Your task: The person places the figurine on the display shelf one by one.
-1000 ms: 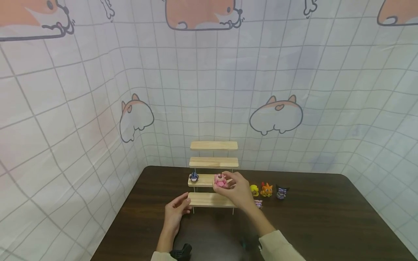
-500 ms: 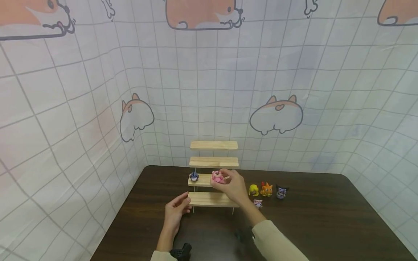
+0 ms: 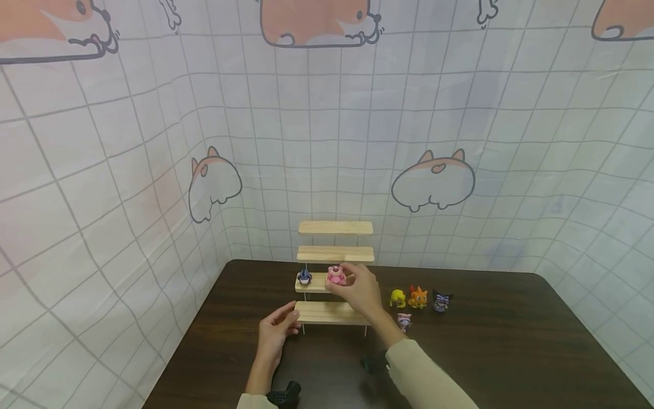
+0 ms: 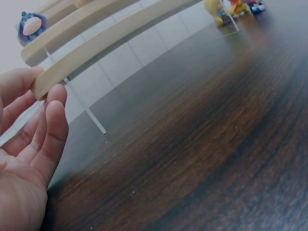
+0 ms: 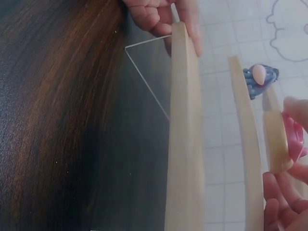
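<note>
A wooden four-tier stand (image 3: 332,313) is on the dark table. The left hand (image 3: 273,335) pinches the left end of its lowest shelf (image 4: 110,43) between thumb and fingers. A pink bear figure (image 3: 335,275) is pinched by the right hand (image 3: 361,292) at the second shelf from the bottom (image 3: 318,282). The right wrist view shows the pink figure (image 5: 294,137) with a pale yellow back, beside that shelf's edge; whether it touches the shelf I cannot tell. At the same shelf's left end sits a blue donkey figure (image 3: 304,276).
Right of the stand, a yellow figure (image 3: 397,298), an orange figure (image 3: 418,297) and a dark-eared purple figure (image 3: 441,301) stand on the table (image 3: 485,352). A small pink-and-white figure (image 3: 404,321) is nearer the front. A grid-patterned cloth (image 3: 337,125) hangs behind.
The right hand has moved left along the second shelf with the pink bear figure, closer to the blue one. The left hand has kept its place on the lowest shelf.
</note>
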The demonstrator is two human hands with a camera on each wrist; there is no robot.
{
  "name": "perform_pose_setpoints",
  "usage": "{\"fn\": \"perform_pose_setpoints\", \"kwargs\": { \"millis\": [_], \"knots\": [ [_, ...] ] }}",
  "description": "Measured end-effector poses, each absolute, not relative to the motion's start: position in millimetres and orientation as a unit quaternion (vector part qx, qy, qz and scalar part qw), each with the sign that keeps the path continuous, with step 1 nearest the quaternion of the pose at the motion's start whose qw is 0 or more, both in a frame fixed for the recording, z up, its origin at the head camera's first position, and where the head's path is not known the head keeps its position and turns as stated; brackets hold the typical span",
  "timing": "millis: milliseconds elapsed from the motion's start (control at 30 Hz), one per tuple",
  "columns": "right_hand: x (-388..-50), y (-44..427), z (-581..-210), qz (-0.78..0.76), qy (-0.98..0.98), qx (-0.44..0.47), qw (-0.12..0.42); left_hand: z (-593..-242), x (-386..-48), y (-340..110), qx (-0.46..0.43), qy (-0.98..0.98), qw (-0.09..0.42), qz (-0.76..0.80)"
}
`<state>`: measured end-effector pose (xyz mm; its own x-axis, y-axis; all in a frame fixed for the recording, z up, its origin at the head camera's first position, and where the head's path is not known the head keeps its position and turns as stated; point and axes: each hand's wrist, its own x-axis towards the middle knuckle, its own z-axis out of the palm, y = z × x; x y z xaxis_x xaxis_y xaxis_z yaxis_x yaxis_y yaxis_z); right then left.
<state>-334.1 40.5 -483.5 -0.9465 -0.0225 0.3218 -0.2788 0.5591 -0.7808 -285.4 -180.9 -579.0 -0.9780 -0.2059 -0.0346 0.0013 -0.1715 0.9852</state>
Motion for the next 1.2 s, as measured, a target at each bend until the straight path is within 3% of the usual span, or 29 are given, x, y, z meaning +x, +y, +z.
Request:
{"fn": "perform_pose_setpoints", "kwargs": {
  "millis": [400,1200],
  "knots": [
    [-339.6,35.1,-490.1,0.421,-0.89,0.077,0.157,-579.3,-285.9,-181.3,0.078,-0.645,0.069,-0.757],
    [-338.4,37.9,-487.7,0.482,-0.864,0.055,0.134,-578.8,-285.0,-181.1,0.074,-0.646,0.069,-0.757]
  ]
}}
